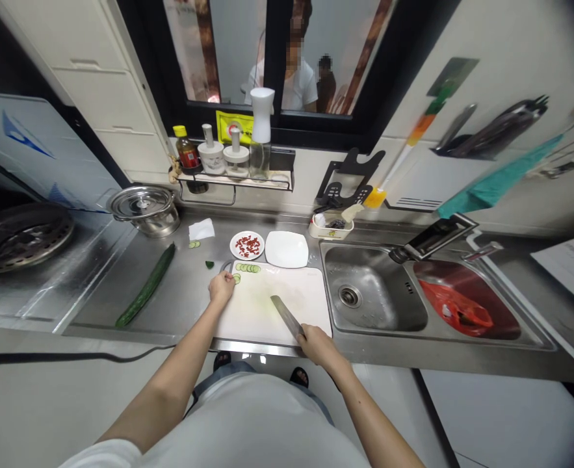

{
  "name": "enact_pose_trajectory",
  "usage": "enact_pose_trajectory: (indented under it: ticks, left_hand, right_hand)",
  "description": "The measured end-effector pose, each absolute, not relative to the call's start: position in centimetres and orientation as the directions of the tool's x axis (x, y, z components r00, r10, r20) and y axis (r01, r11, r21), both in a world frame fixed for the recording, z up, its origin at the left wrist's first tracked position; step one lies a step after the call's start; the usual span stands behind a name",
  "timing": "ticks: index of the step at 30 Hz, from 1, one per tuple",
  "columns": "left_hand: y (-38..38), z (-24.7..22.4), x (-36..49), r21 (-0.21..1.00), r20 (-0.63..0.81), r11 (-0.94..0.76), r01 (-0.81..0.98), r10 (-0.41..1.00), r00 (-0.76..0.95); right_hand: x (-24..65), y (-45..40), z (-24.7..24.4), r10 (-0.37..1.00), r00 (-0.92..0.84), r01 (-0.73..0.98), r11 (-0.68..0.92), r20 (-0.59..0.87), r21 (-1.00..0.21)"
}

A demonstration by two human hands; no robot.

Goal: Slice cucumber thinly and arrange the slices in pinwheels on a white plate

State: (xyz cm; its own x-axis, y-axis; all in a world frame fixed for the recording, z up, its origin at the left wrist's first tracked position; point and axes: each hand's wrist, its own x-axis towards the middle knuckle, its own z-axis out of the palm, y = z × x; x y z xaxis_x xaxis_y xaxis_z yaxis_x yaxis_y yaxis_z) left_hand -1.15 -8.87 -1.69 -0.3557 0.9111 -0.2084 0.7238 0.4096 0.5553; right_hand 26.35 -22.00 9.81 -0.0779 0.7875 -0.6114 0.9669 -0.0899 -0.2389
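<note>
A white cutting board (267, 318) lies on the steel counter, with a row of cucumber slices (248, 268) at its upper left. My left hand (221, 287) is closed at the board's left edge, its fingertips on a cucumber slice (236, 279). My right hand (316, 344) is wrapped round the handle of a knife (287, 314), whose blade lies over the middle of the board, pointing up and left. Behind the board are a plate of chopped red pieces (247, 246) and a bare white plate (287, 249). A whole cucumber (146, 286) rests on the counter at the left.
A lidded steel pot (144, 211) stands at the back left near a white tissue (201, 229) and two slices. A green cucumber end (209, 264) sits left of the board. The double sink (374, 289) is on the right, with a red bag (455, 309).
</note>
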Motion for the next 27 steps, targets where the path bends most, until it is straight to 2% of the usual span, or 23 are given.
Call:
enact_pose_trajectory:
  ticks: [6, 10, 13, 15, 18, 22, 27]
  left_hand:
    - [-9.1, -1.6, -1.0, 0.577, -0.176, 0.383, 0.721, 0.921, -0.348]
    - [-9.2, -1.6, -1.1, 0.557, -0.195, 0.395, 0.730, 0.917, -0.348]
    - [-9.1, -1.4, -0.8, 0.548, -0.155, 0.389, 0.741, 0.917, -0.366]
    - [-8.9, -1.0, -0.2, 0.564, -0.091, 0.330, 0.757, 0.936, -0.340]
    - [-8.2, -0.2, 1.5, 0.579, -0.016, 0.178, 0.796, 0.978, -0.208]
    - [-7.1, 0.8, 4.0, 0.503, -0.012, 0.037, 0.863, 0.999, -0.036]
    - [-6.0, 1.1, 5.2, 0.351, -0.092, 0.008, 0.936, 0.995, 0.025]
  right_hand:
    - [26.6, -22.1, 9.3, 0.798, -0.069, 0.970, -0.086, -0.598, -0.227]
    - [26.7, -22.2, 9.1, 0.799, -0.072, 0.967, -0.091, -0.597, -0.238]
    - [26.7, -22.1, 9.0, 0.803, -0.071, 0.966, -0.094, -0.592, -0.243]
    - [26.7, -22.1, 8.9, 0.809, -0.069, 0.966, -0.092, -0.584, -0.241]
    - [26.7, -22.0, 8.8, 0.811, -0.061, 0.967, -0.097, -0.582, -0.236]
    - [26.7, -22.2, 8.7, 0.813, -0.044, 0.962, -0.123, -0.580, -0.245]
    - [26.9, -22.6, 8.6, 0.833, -0.041, 0.941, -0.153, -0.552, -0.301]
